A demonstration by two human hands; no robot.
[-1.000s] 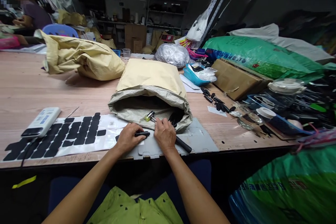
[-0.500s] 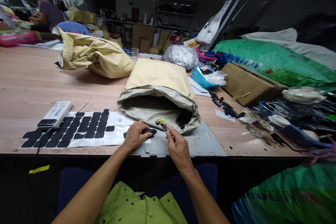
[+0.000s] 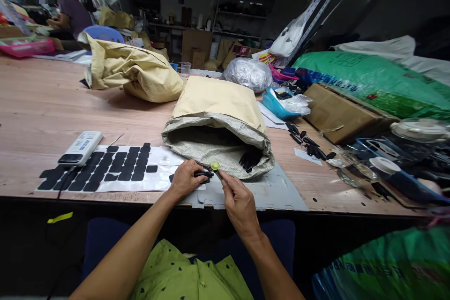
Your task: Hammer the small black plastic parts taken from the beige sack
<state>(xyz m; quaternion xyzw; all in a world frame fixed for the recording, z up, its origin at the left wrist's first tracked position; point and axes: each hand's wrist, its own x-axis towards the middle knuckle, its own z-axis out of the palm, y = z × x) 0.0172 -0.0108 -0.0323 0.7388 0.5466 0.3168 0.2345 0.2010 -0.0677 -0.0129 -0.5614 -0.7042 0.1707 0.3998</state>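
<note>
My left hand (image 3: 185, 180) lies low over the work surface, its fingers closed on a slim black part (image 3: 204, 174) that points right. My right hand (image 3: 241, 201) pinches a thin tool (image 3: 219, 174) with a round, yellow-green end (image 3: 214, 166). That end is close to the right tip of the black part; whether they touch I cannot tell. Just behind both hands gapes the mouth of a cream sack (image 3: 220, 98) lined in grey, with several black pieces (image 3: 249, 159) inside at its right. Under the hands is a grey flat sheet (image 3: 277, 192).
To the left lie a white sheet of black stickers (image 3: 121, 166) and a white device (image 3: 80, 149) with a cable. Another cream sack (image 3: 140, 72) stands behind. Loose black parts (image 3: 311, 145), a cardboard box (image 3: 348, 110) and clear jars (image 3: 383, 168) crowd the right. A person (image 3: 70, 11) sits far left.
My right hand has moved slightly left, bringing the tool's yellow-green end nearer the black part's tip. My left hand keeps its grip. The whole view has shifted a little.
</note>
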